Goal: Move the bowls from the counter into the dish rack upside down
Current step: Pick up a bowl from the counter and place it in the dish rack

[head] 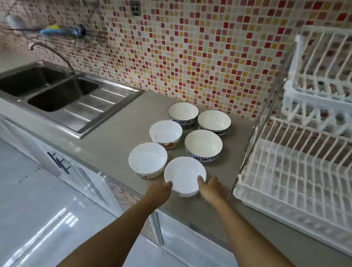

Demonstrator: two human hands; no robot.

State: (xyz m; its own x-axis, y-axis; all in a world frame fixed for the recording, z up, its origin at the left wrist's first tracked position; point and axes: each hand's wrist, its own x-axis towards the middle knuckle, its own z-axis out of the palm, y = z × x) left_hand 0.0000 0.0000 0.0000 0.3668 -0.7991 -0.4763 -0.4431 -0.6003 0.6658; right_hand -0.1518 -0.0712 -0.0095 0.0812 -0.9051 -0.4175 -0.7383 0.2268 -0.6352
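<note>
I am cupping the near bowl [184, 175] between both hands, right at the counter [110, 135] edge. My left hand [159, 191] is curling against its left side, thumb tip on the rim; my right hand [209, 189] is lying half open against its right side, fingertips touching the rim. Five more bowls are sitting upright just beyond my hands. The rack [298, 188] is waiting empty off to my right. The bowl is looking glazed, stiff, breakable and probably slick, so I am judging that gripping both walls under the rim suits turning it over.
</note>
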